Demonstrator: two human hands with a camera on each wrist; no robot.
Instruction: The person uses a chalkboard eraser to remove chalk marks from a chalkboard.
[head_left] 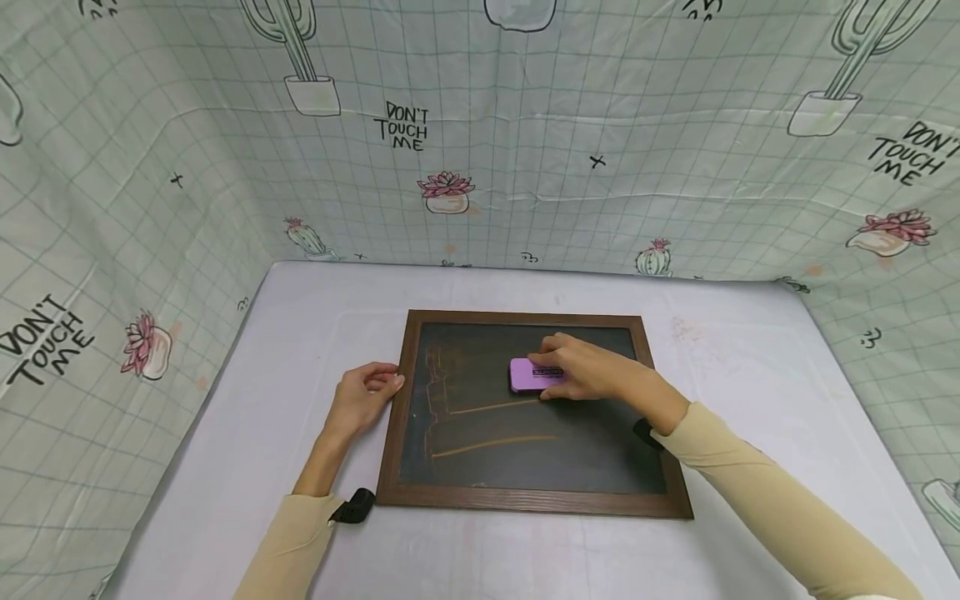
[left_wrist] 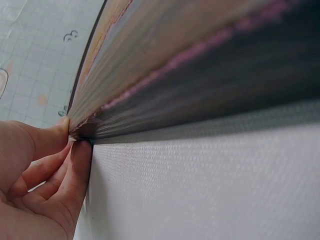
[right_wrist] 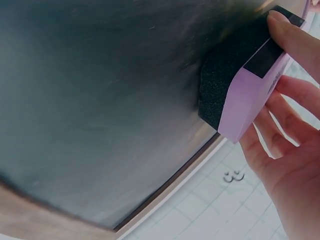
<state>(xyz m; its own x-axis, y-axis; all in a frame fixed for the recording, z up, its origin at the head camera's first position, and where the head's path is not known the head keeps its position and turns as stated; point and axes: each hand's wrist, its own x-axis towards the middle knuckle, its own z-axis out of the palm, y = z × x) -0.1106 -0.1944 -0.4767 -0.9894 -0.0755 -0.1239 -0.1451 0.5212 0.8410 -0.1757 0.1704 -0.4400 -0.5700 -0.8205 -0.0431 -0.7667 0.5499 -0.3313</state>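
A black chalkboard (head_left: 600, 458) in a brown wooden frame lies flat on the table. My right hand (head_left: 592, 371) grips a purple chalkboard eraser (head_left: 523, 377), thumb on one side and fingers on the other. In the right wrist view, the dark felt (right_wrist: 217, 82) of the eraser faces the board surface. Orange-yellow chalk lines (head_left: 495, 443) and smudges run over the board's left and middle part. At the left edge of the frame (head_left: 393, 433), my left hand (head_left: 360, 396) pinches the wood between thumb and fingers, also seen in the left wrist view.
A white cloth covers the table (head_left: 525, 558), with faint reddish stains (head_left: 686, 329) right of the board. Behind and at both sides hangs a grid-patterned curtain (head_left: 525, 125) with cactus drawings. Black wrist devices (head_left: 356, 506) sit at both sleeves.
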